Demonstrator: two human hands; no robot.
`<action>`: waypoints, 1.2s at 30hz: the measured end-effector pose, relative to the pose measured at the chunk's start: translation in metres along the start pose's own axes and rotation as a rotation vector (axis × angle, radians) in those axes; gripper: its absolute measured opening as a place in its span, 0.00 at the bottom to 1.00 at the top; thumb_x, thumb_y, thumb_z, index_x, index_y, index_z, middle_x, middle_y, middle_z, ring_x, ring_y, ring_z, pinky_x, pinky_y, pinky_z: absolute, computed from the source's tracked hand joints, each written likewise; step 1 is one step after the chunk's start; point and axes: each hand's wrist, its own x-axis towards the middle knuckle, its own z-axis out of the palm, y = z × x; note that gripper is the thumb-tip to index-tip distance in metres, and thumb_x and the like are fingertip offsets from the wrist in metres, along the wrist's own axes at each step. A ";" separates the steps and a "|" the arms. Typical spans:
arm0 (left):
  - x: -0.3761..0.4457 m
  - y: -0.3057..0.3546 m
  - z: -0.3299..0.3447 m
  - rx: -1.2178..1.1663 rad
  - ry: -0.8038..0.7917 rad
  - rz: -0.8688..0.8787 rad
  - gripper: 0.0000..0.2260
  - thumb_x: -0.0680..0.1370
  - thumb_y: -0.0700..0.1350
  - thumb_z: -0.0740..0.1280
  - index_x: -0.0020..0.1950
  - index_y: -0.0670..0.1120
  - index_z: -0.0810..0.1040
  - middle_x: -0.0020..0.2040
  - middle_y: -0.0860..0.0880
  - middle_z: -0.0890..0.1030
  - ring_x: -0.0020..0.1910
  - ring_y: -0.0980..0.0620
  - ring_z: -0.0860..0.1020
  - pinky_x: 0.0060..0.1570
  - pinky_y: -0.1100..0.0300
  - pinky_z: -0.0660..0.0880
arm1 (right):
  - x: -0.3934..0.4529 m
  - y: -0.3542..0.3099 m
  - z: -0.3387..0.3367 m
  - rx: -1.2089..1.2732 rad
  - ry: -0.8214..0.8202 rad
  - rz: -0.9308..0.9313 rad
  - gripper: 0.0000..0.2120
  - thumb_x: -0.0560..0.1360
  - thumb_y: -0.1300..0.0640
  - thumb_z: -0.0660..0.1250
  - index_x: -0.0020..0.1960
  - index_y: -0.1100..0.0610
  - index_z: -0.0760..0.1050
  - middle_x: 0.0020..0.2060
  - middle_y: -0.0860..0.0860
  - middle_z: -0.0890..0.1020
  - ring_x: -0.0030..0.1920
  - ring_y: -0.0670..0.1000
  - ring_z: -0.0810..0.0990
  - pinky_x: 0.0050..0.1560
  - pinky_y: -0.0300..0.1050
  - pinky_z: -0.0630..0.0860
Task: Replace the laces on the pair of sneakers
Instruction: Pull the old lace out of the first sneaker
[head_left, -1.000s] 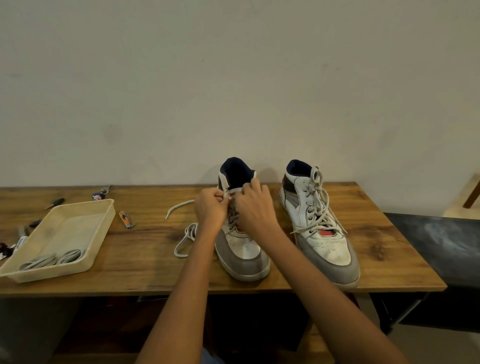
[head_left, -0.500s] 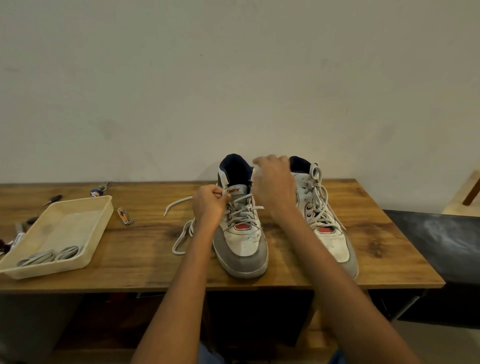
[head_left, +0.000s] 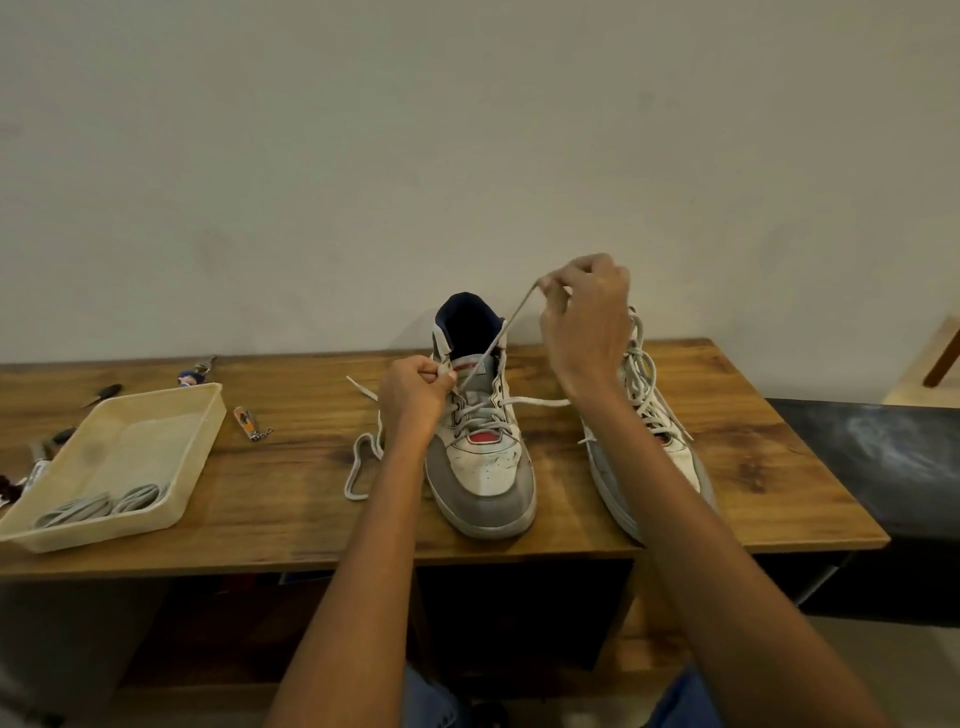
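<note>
Sneaker (head_left: 480, 457) upright mid-bench (head_left: 291, 509), long axis toe toward me, heel toward wall. My right hand (head_left: 584, 317) pinches lace (head_left: 493, 348) stretched diagonally up-right; my left hand (head_left: 413, 389) grips eyelet edge.

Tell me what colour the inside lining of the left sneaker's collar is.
Dark navy blue; the left sneaker shows its open collar lining clearly in the head view.

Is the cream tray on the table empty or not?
Not empty: the cream tray holds coiled grey laces in its near corner.
</note>
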 end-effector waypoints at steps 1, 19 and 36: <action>0.000 0.000 0.000 0.003 -0.004 0.000 0.02 0.74 0.43 0.70 0.43 0.46 0.79 0.40 0.51 0.80 0.39 0.52 0.77 0.34 0.61 0.69 | -0.006 -0.004 0.006 -0.071 -0.056 -0.091 0.12 0.80 0.57 0.60 0.56 0.61 0.78 0.57 0.55 0.74 0.55 0.50 0.68 0.38 0.30 0.66; 0.001 -0.003 -0.001 0.016 0.021 -0.006 0.04 0.75 0.44 0.70 0.46 0.44 0.81 0.41 0.51 0.81 0.41 0.53 0.77 0.38 0.61 0.72 | 0.019 0.006 -0.014 0.183 0.087 0.094 0.11 0.78 0.58 0.64 0.42 0.63 0.78 0.45 0.50 0.72 0.48 0.48 0.71 0.41 0.26 0.69; -0.002 0.001 -0.001 0.021 0.009 0.004 0.02 0.76 0.42 0.68 0.44 0.45 0.79 0.40 0.51 0.79 0.38 0.54 0.76 0.30 0.67 0.66 | -0.054 -0.002 0.051 -0.441 -0.639 -0.514 0.09 0.80 0.61 0.59 0.57 0.61 0.74 0.56 0.56 0.75 0.61 0.54 0.68 0.51 0.43 0.73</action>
